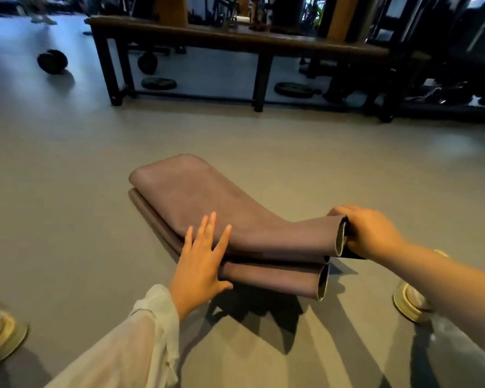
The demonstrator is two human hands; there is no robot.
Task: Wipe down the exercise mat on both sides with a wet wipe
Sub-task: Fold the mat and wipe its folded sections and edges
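One folded mauve exercise mat [207, 197] lies on the grey floor [67, 163] at the centre of the frame. The left hand [200, 264] presses flat on its near edge, fingers spread. The right hand [367, 233], at centre right, grips the lifted top fold's end. Two shoes show, one [0, 331] lower left, one [409, 301] lower right. One long bench [235, 37] crosses the top, with two weight plates [158, 83] under it

This is a gym: weight plates [294, 90] and a dumbbell [52, 61] lie around a long bench [235, 40].
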